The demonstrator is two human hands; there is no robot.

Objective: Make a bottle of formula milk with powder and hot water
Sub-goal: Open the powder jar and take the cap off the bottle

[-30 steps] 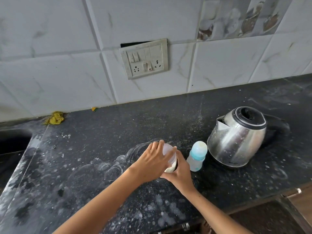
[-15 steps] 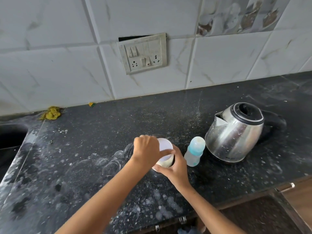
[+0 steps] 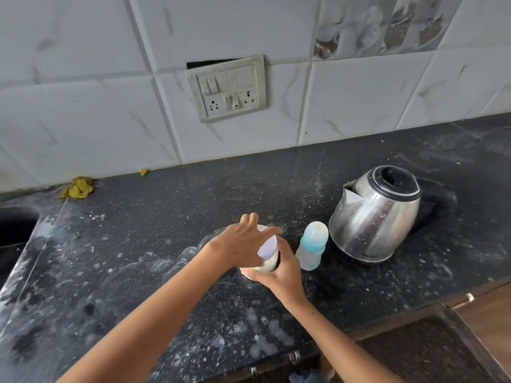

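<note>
The left hand [image 3: 243, 244] is gripping a white lid [image 3: 266, 247] from above, fingers curled round its rim, and the lid is sitting tilted over a small powder container [image 3: 264, 268]. The right hand [image 3: 279, 275] is wrapping around that container from the near side, steadying it on the dark speckled surface [image 3: 138, 272]. The baby bottle [image 3: 312, 246] is standing upright just beside it, with the steel kettle [image 3: 373, 214] right behind.

The baby bottle [image 3: 312, 246] and kettle [image 3: 373, 214] stand close together on the right, blocking that side; the table [image 3: 143, 244] lies open leftward to the sink [image 3: 13, 225].
</note>
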